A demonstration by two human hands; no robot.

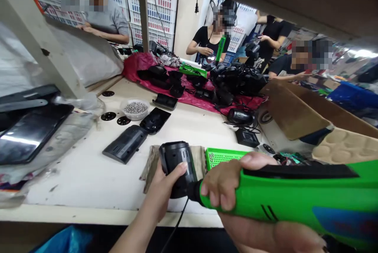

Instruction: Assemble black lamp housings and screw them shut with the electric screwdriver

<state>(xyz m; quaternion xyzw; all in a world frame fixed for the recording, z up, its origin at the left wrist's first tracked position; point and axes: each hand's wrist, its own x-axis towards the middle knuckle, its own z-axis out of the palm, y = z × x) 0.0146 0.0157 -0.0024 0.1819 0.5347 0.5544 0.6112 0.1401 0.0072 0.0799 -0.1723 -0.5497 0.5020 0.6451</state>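
Note:
My left hand (165, 182) is wrapped round a black plastic housing (178, 158), a rounded part with small slots, held over a brown pad (152, 166). My right hand (233, 190) grips a green electric screwdriver (283, 194) with a black strip along its top. Its dark nose meets the lower right side of the housing in this view; the very tip is hidden. Behind my right hand, a green perforated tray (224, 156) holds small screws. Two loose black shell pieces, a long half (125, 142) and a smaller one (155, 119), lie to the left.
A bowl of small metal parts (136, 109) stands near black discs (108, 116). More black parts lie on pink plastic (189, 91) at the back. An open cardboard box (295, 111) and egg-tray-like card (345, 144) are at right. A dark tablet-like panel (32, 134) lies left. Several people work beyond.

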